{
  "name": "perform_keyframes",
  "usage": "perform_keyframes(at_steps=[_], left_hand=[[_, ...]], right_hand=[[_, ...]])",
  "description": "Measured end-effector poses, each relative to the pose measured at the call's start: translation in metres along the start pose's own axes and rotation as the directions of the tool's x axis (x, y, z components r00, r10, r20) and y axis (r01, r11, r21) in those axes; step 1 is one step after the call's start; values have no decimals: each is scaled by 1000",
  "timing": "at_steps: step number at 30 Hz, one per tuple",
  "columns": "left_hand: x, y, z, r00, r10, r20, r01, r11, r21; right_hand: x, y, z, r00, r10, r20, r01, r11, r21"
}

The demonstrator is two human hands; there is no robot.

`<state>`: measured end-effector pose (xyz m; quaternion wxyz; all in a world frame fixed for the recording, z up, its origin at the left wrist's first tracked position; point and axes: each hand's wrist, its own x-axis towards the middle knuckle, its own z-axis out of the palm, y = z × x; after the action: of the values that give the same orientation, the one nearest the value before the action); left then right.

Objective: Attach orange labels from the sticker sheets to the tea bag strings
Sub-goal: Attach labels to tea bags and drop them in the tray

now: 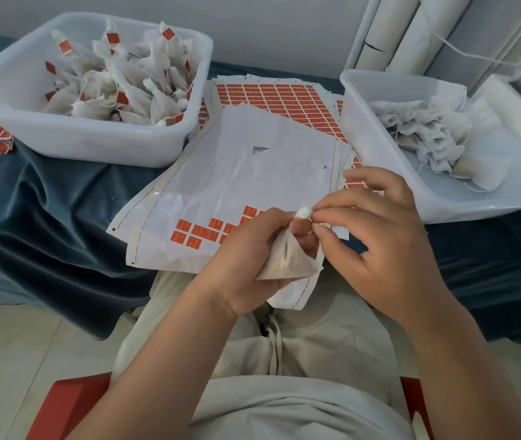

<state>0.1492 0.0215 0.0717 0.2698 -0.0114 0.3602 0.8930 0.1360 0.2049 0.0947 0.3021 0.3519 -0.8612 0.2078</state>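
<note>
A white, pyramid-shaped tea bag (pixel 287 258) sits in the left grip (pixel 253 249), point up, its bunched top poking out between the two grips. The thin white string (pixel 309 220) at that top is pinched in the right grip (pixel 376 223). Under and beyond both grips lies a mostly peeled sticker sheet (pixel 237 173), its few remaining orange labels (pixel 195 233) just left of the left grip. Further beyond, a full sheet (pixel 278 103) lies flat.
</note>
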Motion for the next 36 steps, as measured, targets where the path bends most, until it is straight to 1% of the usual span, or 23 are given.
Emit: perform_keyframes(at_steps=[2, 4, 7, 8, 9, 10, 11, 12, 15, 18, 22, 24, 26, 29, 32, 34, 36], left_hand=[[0, 1, -3, 999, 39, -24, -38, 998, 45], [1, 2, -5, 996, 80, -43, -74, 989, 126], [2, 3, -7, 989, 128, -76, -109, 969, 220], [1, 3, -8, 985, 152, -79, -120, 939, 321], [1, 2, -9, 980, 182, -79, -122, 866, 485], [0, 2, -8, 976, 208, -56, -128, 768, 627], [1, 0, -7, 973, 230, -35, -134, 678, 723], [1, -2, -6, 968, 247, -32, -134, 624, 770], [2, -8, -4, 928, 372, 1, -185, 458, 869], [4, -16, -2, 872, 482, 80, -222, 244, 944], [3, -21, 3, 793, 583, 180, -160, -86, 983], [2, -21, 6, 759, 615, 213, -125, -183, 975], [1, -22, 9, 729, 645, 228, -87, -243, 966], [-2, -22, 12, 661, 704, 262, -64, -295, 953], [-3, -24, 12, 619, 739, 266, -71, -285, 956], [-2, -24, 12, 608, 750, 258, -79, -267, 961], [-2, -23, 11, 605, 755, 251, -78, -258, 963]], right_hand=[[0, 0, -1, 999, -41, 0, 41, 999, -34], [1, -1, -1, 998, -53, -17, 51, 996, -76], [1, -6, -1, 999, 7, -42, -11, 995, -97], [1, -8, -2, 999, 37, -37, -41, 994, -104], [2, -10, -4, 997, 73, -17, -74, 990, -116], [2, -12, -6, 993, 117, 17, -114, 985, -131], [3, -14, -8, 983, 173, 59, -163, 976, -145], [3, -17, -10, 967, 233, 98, -216, 963, -158], [2, -24, -16, 904, 384, 185, -352, 917, -187], [3, -25, -21, 862, 452, 230, -410, 888, -208], [3, -26, -21, 846, 486, 219, -424, 863, -274], [2, -26, -21, 835, 500, 230, -431, 854, -292], [1, -26, -21, 820, 516, 247, -443, 846, -297], [2, -25, -21, 787, 549, 281, -494, 834, -245], [4, -23, -24, 738, 593, 323, -580, 801, -146], [5, -22, -27, 712, 609, 351, -618, 780, -100], [5, -23, -29, 702, 593, 393, -630, 775, -45]])
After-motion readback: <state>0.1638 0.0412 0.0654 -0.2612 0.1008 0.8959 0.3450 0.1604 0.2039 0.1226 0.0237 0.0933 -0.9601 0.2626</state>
